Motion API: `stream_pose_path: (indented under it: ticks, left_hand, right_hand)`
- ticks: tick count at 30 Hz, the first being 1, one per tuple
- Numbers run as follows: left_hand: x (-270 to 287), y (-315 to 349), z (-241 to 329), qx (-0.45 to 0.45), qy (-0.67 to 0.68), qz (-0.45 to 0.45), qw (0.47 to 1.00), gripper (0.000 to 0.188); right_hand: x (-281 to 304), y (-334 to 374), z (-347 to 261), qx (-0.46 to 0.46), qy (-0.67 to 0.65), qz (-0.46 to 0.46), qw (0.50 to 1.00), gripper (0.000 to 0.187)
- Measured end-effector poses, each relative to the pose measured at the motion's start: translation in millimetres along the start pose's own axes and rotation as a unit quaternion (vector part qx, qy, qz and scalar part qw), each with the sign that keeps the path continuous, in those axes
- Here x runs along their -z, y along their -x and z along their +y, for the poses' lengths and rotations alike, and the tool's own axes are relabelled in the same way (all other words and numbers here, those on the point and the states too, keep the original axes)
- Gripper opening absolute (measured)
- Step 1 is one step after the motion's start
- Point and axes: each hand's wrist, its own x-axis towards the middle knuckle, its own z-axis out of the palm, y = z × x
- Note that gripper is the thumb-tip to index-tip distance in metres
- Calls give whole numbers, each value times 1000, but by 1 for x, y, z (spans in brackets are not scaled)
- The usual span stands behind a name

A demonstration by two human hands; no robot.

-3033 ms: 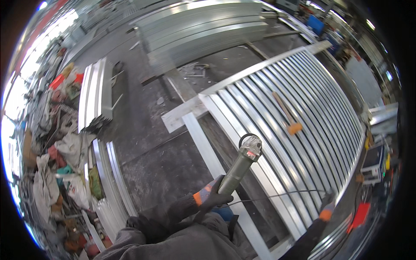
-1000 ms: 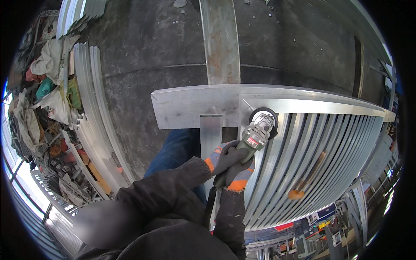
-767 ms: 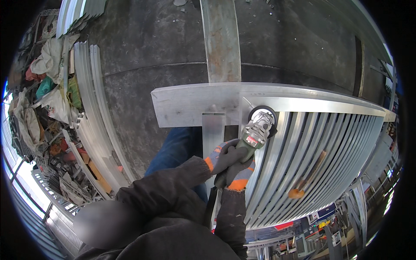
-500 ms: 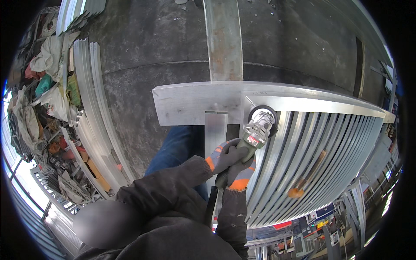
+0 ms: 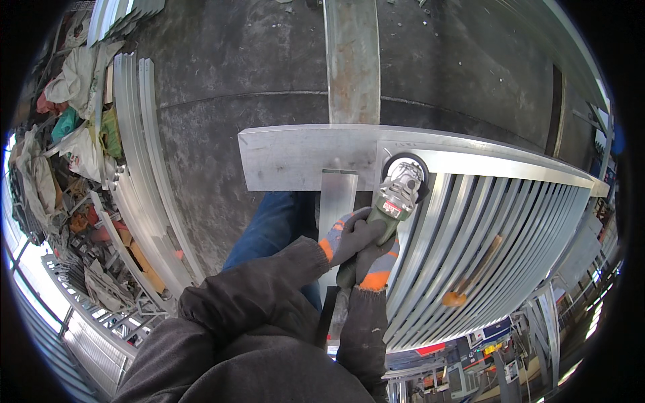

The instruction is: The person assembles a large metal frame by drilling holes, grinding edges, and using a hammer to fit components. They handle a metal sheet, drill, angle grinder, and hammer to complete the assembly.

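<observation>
Both my gloved hands are closed around the green body of an angle grinder (image 5: 388,209). My left hand (image 5: 351,238) wraps it from the left side. Just below, my right hand (image 5: 376,260) grips the rear part, its fingers partly hidden. The grinder's round disc with a dark rim lies over the near-left corner area of a slatted aluminium frame (image 5: 484,163), where the top rail meets the side rail. Whether the disc is spinning I cannot tell. Beneath the frame's corner, a wide flat metal beam (image 5: 306,158) extends left.
A mallet (image 5: 454,299) with a wooden handle lies on the slats. An upright metal bar (image 5: 338,195) stands beside my hands. Another beam (image 5: 354,67) runs away across the dark floor. Long metal profiles (image 5: 138,148) and piled sacks (image 5: 80,148) line the left side.
The grinder has shifted slightly away from me and left over the frame's corner, with both hands still around it. The whole view has tilted a little. The mallet stays on the slats.
</observation>
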Motion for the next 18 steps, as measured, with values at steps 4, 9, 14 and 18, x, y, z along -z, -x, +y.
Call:
stream_pose_path:
  ticks: [4, 9, 14, 18]
  left_hand:
    - [0, -4, 3, -46, -2, -55, 997, 50]
    - [1, -3, 6, -54, -6, -43, 998, 48]
    - [0, -1, 4, -17, 47, -63, 997, 48]
    - [1, -1, 4, -32, 35, -32, 998, 50]
  right_hand:
    - [0, -2, -4, -25, -119, 1, 993, 40]
    - [1, -3, -4, -18, -2, -14, 1000, 43]
    - [4, -4, -2, -21, -6, -3, 1000, 45]
    - [2, -5, -2, 20, 16, -6, 1000, 45]
